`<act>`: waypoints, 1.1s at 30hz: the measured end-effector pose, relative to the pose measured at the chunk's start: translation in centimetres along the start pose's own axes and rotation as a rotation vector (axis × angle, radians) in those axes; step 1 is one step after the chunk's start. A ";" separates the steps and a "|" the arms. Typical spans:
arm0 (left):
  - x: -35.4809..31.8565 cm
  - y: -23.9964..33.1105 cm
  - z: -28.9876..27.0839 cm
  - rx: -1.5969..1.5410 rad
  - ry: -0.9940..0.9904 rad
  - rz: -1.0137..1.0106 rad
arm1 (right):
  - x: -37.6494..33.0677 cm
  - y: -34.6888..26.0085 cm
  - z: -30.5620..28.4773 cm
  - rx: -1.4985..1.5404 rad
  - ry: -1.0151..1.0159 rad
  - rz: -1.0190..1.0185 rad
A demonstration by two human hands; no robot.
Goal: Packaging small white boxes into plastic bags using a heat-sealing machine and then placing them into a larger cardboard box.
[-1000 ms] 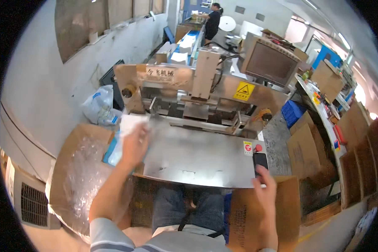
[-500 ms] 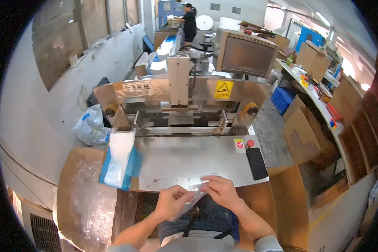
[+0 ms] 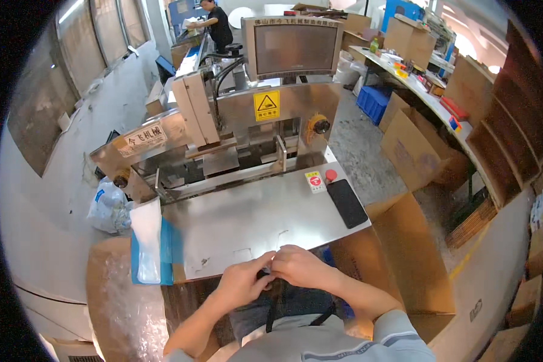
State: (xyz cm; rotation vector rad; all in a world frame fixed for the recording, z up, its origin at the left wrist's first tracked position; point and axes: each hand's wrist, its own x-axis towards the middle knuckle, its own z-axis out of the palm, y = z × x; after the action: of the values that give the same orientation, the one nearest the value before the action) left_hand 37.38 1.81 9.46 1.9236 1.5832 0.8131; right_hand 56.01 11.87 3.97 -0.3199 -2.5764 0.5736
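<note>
My left hand [image 3: 243,282] and my right hand [image 3: 300,266] meet at the front edge of a steel worktable [image 3: 235,223], fingers pinched close together. Between them is a small piece of clear plastic [image 3: 266,271], mostly hidden by the fingers. To the left of my hands, a blue box [image 3: 175,253] holds a stack of white, film-like sheets [image 3: 147,232]. Behind the table stands a metal machine [image 3: 295,99] with an upright grey housing [image 3: 196,108] and a horizontal bar.
A black phone [image 3: 347,204] lies beside a red button [image 3: 330,174] on the table's right. Clear plastic fills a carton [image 3: 105,256] at left; another open carton [image 3: 413,253] stands at right. A monitor [image 3: 292,49] tops the machine. Far off, a person [image 3: 219,27] stands working.
My view has turned and tilted, so the machine now slants. My hands have drawn closer together, and the clear plastic that hung between them is now mostly covered by my fingers.
</note>
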 end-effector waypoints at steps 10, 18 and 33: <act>-0.9 -4.7 -0.9 0.128 -0.250 -0.099 | -0.1 1.1 -2.3 0.258 -0.310 0.171; -0.6 -6.7 -6.9 0.020 -0.201 -0.199 | 3.7 4.1 -4.7 0.483 -0.386 0.155; 17.9 -24.8 -15.8 -0.327 -0.157 -0.517 | 21.1 23.7 2.3 0.211 -0.174 0.366</act>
State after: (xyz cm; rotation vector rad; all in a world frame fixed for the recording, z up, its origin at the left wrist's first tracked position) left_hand 11.68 24.27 4.77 1.2382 1.6277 0.6304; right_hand 39.60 38.79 -0.09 -0.7030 -2.6029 1.0368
